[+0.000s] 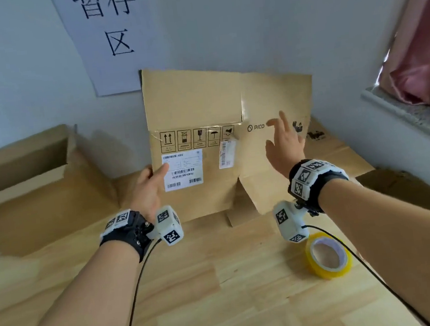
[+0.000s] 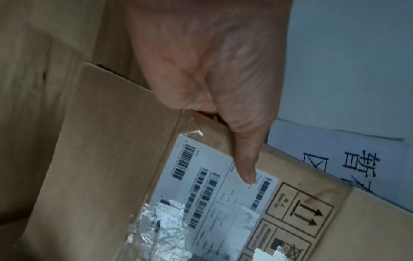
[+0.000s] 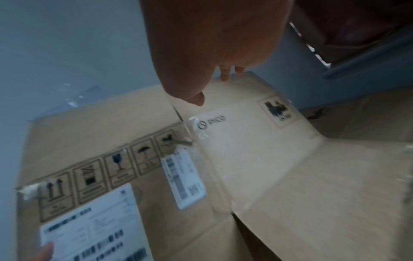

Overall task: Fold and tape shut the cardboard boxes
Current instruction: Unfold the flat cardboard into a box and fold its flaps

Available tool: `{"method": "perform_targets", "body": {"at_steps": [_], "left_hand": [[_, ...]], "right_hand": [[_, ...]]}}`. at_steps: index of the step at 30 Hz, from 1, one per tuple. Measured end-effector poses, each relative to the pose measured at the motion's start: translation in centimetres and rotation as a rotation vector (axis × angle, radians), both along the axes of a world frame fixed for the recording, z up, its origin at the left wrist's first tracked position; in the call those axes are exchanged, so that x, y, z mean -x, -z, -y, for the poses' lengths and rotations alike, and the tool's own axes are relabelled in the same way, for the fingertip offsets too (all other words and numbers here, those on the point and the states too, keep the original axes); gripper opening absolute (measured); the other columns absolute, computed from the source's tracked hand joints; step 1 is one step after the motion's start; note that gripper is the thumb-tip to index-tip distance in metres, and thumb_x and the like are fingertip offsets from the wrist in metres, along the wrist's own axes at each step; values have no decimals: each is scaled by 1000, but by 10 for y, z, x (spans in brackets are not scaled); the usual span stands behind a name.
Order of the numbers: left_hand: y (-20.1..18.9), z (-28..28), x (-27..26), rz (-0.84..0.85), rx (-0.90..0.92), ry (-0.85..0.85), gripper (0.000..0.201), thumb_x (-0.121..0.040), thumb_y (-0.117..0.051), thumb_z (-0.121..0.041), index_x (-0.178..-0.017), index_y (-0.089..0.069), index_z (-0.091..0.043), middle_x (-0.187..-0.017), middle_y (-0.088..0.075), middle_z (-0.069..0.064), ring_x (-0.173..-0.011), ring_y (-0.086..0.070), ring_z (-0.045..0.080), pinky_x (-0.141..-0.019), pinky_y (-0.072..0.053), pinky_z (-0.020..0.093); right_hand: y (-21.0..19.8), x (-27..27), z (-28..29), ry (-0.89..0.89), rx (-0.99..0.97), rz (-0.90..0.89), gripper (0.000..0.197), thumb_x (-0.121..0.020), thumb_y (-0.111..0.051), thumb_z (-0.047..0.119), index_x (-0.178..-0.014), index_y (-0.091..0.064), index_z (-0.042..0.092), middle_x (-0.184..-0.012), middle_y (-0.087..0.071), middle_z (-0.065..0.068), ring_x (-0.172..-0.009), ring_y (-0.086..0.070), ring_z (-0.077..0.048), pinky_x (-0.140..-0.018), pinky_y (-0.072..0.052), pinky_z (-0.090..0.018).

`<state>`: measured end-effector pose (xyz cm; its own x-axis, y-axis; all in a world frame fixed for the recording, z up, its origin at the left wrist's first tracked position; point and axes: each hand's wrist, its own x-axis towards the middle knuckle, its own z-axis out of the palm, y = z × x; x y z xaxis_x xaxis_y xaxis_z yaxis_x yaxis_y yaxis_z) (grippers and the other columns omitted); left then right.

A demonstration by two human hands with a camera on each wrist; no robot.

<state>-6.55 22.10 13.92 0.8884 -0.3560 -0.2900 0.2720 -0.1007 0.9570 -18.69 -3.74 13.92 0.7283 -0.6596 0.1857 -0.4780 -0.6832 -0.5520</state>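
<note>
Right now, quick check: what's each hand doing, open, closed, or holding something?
Left hand: grips the left edge of the flattened cardboard box, thumb on its shipping label.
Right hand: open, fingers spread, reaching toward the box, holding nothing.

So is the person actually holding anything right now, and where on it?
Yes: the left hand grips the flattened cardboard box by its left edge, thumb on the white shipping label. The right hand is open, holding nothing.

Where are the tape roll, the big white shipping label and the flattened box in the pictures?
tape roll (image 1: pixel 317 264), head view, on its yellow outer band.
shipping label (image 1: pixel 182 170), head view, on its middle.
flattened box (image 1: pixel 193 98), head view, on its bare upper flap.
</note>
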Motion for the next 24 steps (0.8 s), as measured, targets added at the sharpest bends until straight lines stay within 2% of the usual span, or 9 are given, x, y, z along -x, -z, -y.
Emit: {"method": "perform_targets", "body": {"at_steps": [4, 7, 10, 12, 14, 16, 20, 24], "left_hand": [[-2, -56, 4, 3, 28, 6, 33, -92, -59, -21, -124, -57, -12, -118, -66, 5, -111, -60, 22, -103, -41, 38], [2, -94, 1, -62, 81, 25, 26, -87, -64, -18, -112, -63, -16, -115, -68, 11, -113, -60, 31, -103, -40, 51], [6, -124, -7, -119, 118, 33, 37, -71, -74, -19, -107, -63, -14, -116, -66, 17, -113, -59, 38, -103, -38, 59], [6, -139, -10, -143, 146, 27, 44, -67, -76, -15, -108, -60, -12, -118, -65, 20, -112, -60, 40, -101, -39, 61], [7, -152, -13, -159, 171, 23, 42, -69, -73, -11, -109, -59, -11, -119, -64, 22, -111, -60, 41, -100, -40, 61], [10, -162, -14, -169, 168, 18, 34, -73, -69, -8, -106, -60, -10, -117, -65, 21, -110, -61, 41, -101, -41, 59], [23, -172, -20, -144, 133, -7, 25, -79, -66, -9, -104, -62, -10, -110, -69, 15, -108, -62, 37, -103, -41, 54], [28, -170, -24, -81, 92, -52, 17, -86, -62, -10, -102, -61, -7, -104, -71, 12, -104, -64, 34, -96, -47, 46]], "right_hand": [[-28, -18, -55, -74, 97, 137, 51, -87, -54, 8, -134, -36, 15, -158, -5, -7, -140, -24, -26, -111, -20, -46], [-43, -31, -90, -131, 141, 154, 58, -85, -57, 11, -138, -32, 16, -159, -3, -5, -143, -18, -26, -110, -20, -48], [-57, -42, -118, -166, 141, 124, 66, -85, -59, 15, -143, -26, 20, -159, 1, -1, -145, -9, -29, -112, -15, -50], [-64, -48, -133, -190, 123, 120, 69, -86, -58, 18, -145, -23, 20, -159, -2, 0, -146, -4, -28, -114, -10, -50], [-67, -52, -146, -200, 129, 115, 66, -86, -57, 23, -143, -25, 18, -154, -19, -4, -144, -11, -25, -115, -8, -48], [-67, -53, -157, -172, 184, 121, 60, -85, -58, 27, -138, -33, 15, -139, -38, -5, -136, -27, -24, -114, -13, -44], [-62, -51, -171, -134, 303, 172, 43, -87, -59, 24, -127, -46, 14, -122, -47, -6, -118, -39, -27, -103, -25, -38], [-61, -53, -179, -215, 238, 220, 27, -91, -56, 22, -116, -56, 11, -110, -52, -7, -108, -45, -26, -93, -28, -36]]}}
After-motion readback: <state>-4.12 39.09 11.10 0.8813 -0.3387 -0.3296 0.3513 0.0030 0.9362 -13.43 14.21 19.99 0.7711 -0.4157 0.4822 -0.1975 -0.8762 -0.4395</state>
